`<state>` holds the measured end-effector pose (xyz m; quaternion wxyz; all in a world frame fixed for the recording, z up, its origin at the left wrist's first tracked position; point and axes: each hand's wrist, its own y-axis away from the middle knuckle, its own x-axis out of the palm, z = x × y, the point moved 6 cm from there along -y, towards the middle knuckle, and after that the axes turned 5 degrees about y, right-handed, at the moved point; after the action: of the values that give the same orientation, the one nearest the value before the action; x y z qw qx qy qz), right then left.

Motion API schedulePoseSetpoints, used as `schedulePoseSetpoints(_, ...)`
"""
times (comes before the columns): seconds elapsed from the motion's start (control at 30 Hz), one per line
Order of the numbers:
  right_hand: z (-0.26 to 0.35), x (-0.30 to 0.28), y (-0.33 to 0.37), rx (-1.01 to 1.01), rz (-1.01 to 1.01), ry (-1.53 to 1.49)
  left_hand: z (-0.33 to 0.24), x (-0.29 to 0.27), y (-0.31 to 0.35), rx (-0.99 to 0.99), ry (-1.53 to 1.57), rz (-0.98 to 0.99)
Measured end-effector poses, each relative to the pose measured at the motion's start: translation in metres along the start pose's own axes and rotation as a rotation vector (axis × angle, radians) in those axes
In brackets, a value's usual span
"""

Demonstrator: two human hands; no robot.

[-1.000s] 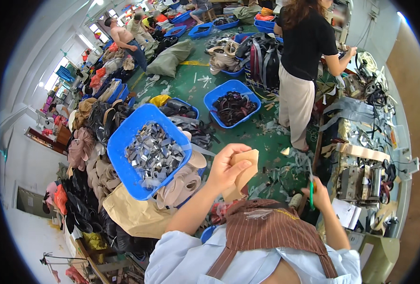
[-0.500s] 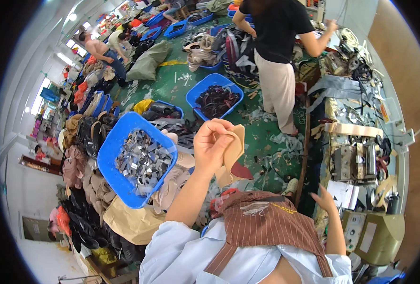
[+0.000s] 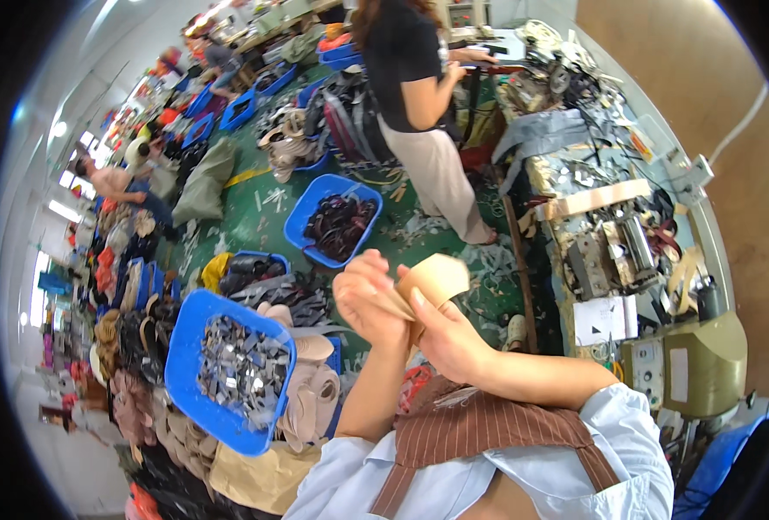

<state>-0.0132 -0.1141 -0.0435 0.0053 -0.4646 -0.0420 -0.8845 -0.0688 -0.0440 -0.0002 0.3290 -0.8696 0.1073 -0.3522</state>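
Observation:
My left hand and my right hand meet in front of my chest, at about the height of the apron's top. Between them is a curved beige strip of sheet material, its broad end standing up above my right thumb. The right thumb presses on the strip near its fold. The left fingers are bent around its other side, slightly smeared by motion. The palms hide the strip's lower part. Left of my left forearm sits a blue tub full of small shiny grey pieces.
A workbench on the right bears a metal machine, a white paper and an olive-green machine. Another blue tub with dark strips stands on the green floor. A co-worker stands ahead. Beige shaped pieces lie beside the near tub.
My right hand has come from beside the bench to the strip, which the left hand alone held. The view has turned right, and the co-worker's arms have shifted.

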Motion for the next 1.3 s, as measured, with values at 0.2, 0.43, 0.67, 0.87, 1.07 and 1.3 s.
schedulePoseSetpoints(0.2, 0.083, -0.105, -0.021, -0.050, -0.191, -0.002, -0.056, -0.100, -0.025, -0.359, 0.835, 0.079)
schedulePoseSetpoints(0.43, 0.284, -0.333, -0.036, -0.018, -0.626, 0.168, -0.204, -0.253, -0.004, -0.354, 0.107, 0.254)
schedulePoseSetpoints(0.67, 0.412, -0.488, -0.007, -0.210, -1.028, -0.143, -0.263, -0.311, 0.009, -0.131, -0.399, -0.208)
schedulePoseSetpoints(0.87, 0.468, -0.693, 0.031, -0.370, -1.097, -0.452, -0.391, -0.297, -0.022, 0.145, -0.950, -0.738)
schedulePoseSetpoints(1.07, 0.458, -0.775, 0.058, -0.348, -1.162, -0.412, -0.568, -0.226, -0.058, 0.343, -1.106, -1.084)
schedulePoseSetpoints(1.3, 0.486, -0.710, 0.094, -0.714, -1.083, -0.373, -0.263, -0.084, -0.104, -0.256, -1.353, -0.309)
